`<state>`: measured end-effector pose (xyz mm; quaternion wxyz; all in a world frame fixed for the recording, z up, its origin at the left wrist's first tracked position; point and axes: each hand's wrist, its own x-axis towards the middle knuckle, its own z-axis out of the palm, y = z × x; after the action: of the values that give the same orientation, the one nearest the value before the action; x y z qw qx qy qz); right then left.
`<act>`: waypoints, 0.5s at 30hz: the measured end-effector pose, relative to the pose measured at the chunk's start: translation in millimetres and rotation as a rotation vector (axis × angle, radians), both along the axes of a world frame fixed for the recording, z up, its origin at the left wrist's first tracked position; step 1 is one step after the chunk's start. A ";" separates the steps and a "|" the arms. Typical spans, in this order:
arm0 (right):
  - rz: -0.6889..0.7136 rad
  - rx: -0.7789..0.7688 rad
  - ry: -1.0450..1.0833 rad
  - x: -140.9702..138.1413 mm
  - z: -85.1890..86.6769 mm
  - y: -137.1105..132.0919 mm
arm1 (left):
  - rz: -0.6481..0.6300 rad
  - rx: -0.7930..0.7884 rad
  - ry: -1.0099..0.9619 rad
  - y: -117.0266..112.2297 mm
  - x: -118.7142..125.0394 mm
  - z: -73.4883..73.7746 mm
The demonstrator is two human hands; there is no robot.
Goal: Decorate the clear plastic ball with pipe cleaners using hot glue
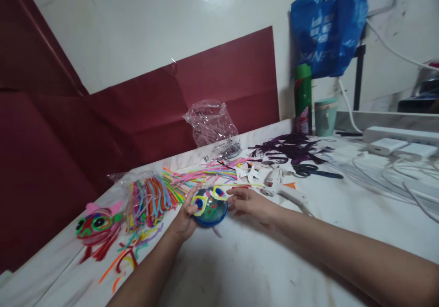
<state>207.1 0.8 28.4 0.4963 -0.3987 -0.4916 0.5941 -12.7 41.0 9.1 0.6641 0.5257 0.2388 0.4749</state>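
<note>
Spreading tabletop (pixel 222 270): the white surface is running beneath both your forearms and out of view at the bottom.
Dark red sheet (pixel 137 119): it is standing behind, its left part being cut off by the frame.
Right hand (pixel 252 204): your fingers are hanging loosely parted beside the ball; whether a fingertip is touching it, you cannot tell.
Left hand (pixel 183 222): you are grasping the ball's left side, your thumb pressing the front, other fingers partly hiding behind.
Clear ball (pixel 211 212): it is sitting between your hands, its round form giving no distinct long axis; reflections are blurring its inside.
Yellow-rimmed eyes (pixel 199 205): they are facing up and toward you, the pair slanting higher on the right.
Blue band (pixel 214 223): it is curving along the ball's lower edge.
Greyish strip (pixel 217 232): it is showing just below, too blurred to identify.
</note>
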 end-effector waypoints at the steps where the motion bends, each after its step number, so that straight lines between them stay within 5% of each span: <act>1: -0.027 0.018 -0.008 2.1 2.9 1.1 | -0.020 -0.008 -0.009 0.1 -1.2 0.1; 10: -0.211 0.231 -0.076 34.2 42.5 8.8 | -0.045 -0.044 -0.012 -2.0 -12.9 2.6; 15: -0.244 0.303 -0.231 53.3 45.9 6.3 | -0.001 -0.065 -0.007 6.1 -29.5 -4.7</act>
<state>260.4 7.1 74.2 0.5592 -0.4416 -0.5769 0.3995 -42.3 47.2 4.4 0.6820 0.5024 0.2513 0.4683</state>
